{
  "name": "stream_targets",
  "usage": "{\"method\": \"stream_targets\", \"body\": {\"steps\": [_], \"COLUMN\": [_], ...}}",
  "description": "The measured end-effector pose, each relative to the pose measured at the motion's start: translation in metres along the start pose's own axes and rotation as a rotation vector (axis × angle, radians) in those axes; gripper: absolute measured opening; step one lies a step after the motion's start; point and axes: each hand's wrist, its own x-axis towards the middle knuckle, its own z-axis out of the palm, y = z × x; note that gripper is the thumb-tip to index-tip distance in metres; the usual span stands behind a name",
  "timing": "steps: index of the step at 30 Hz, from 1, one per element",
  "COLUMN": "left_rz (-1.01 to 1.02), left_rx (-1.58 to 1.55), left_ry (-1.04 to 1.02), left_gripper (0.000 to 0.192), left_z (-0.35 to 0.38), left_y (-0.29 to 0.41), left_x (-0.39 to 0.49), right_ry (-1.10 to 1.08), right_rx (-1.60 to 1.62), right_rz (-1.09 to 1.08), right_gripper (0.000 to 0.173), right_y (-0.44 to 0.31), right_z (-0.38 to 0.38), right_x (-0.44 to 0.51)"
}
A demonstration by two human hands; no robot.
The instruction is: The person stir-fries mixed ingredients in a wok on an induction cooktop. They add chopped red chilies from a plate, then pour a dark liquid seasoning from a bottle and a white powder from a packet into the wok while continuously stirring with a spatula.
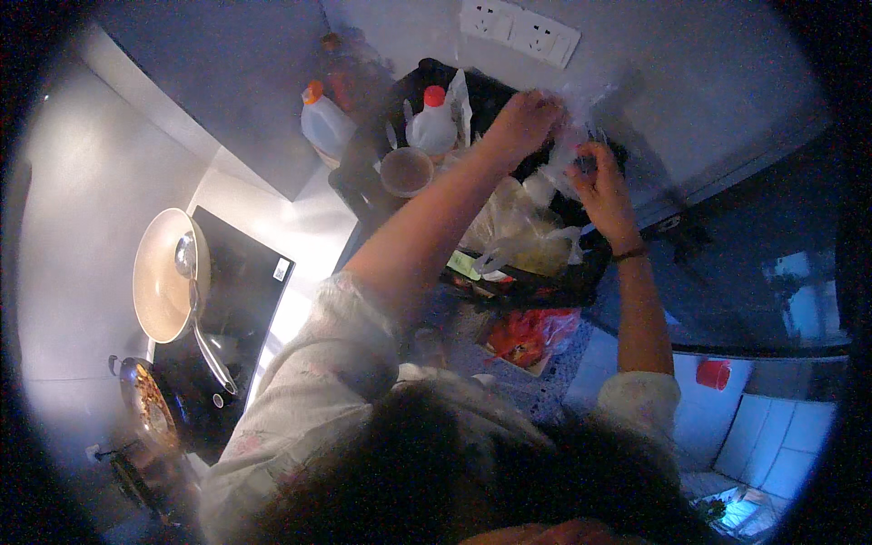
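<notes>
A thin clear plastic bag (pixel 567 151) hangs near the wall between my two hands. My left hand (pixel 531 122) reaches across from the left and grips its upper side, the fingertips blurred. On the bag's lower right side, my right hand (pixel 601 191) pinches it between thumb and fingers; a dark band circles that wrist. Just below are tied, pale plastic bags (pixel 521 225) with yellowish contents, which I cannot make out. Left of my left forearm stand a white bottle with a red cap (pixel 432 126) and a translucent round tub (pixel 407 172).
An orange-capped jug (pixel 325 126) stands at the back left. On the left, a cream pan (pixel 163 286) holding a metal ladle (pixel 194 300) sits over the black cooktop (pixel 238 272); a pan of food (pixel 146 402) is nearer. A red plastic package (pixel 528 337) lies below. Sockets (pixel 521 30) are on the wall.
</notes>
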Motion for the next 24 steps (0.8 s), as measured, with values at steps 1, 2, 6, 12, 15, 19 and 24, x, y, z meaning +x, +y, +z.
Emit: {"method": "stream_targets", "body": {"steps": [1, 2, 6, 12, 15, 19, 24], "left_rz": [0.316, 0.631, 0.356, 0.144, 0.076, 0.175, 0.025], "left_rx": [0.409, 0.818, 0.605, 0.206, 0.35, 0.274, 0.091], "left_ry": [0.041, 0.083, 0.029, -0.049, -0.069, -0.165, -0.259], "left_gripper": [0.02, 0.018, 0.005, 0.016, 0.015, 0.009, 0.005], "left_z": [-0.006, -0.011, -0.023, -0.042, -0.032, -0.034, -0.03], "left_y": [-0.006, -0.01, -0.023, 0.014, -0.003, 0.037, 0.037], "left_x": [0.014, 0.027, 0.07, 0.07, 0.079, 0.072, 0.062], "right_ry": [-0.098, -0.196, 0.072, -0.132, -0.135, -0.197, -0.189], "right_rx": [-0.1, -0.2, -0.567, -0.916, -0.711, 0.034, -0.131], "right_rz": [0.118, 0.237, -0.227, -0.013, -0.276, -0.126, -0.025], "right_gripper": [0.021, 0.022, 0.021, 0.022, 0.021, 0.021, 0.027], "right_y": [-0.003, -0.005, 0.049, 0.013, 0.002, 0.009, 0.007], "right_z": [0.001, 0.0, -0.009, -0.109, -0.108, -0.087, -0.073], "right_x": [0.004, 0.006, -0.016, -0.031, -0.024, 0.012, 0.054]}}
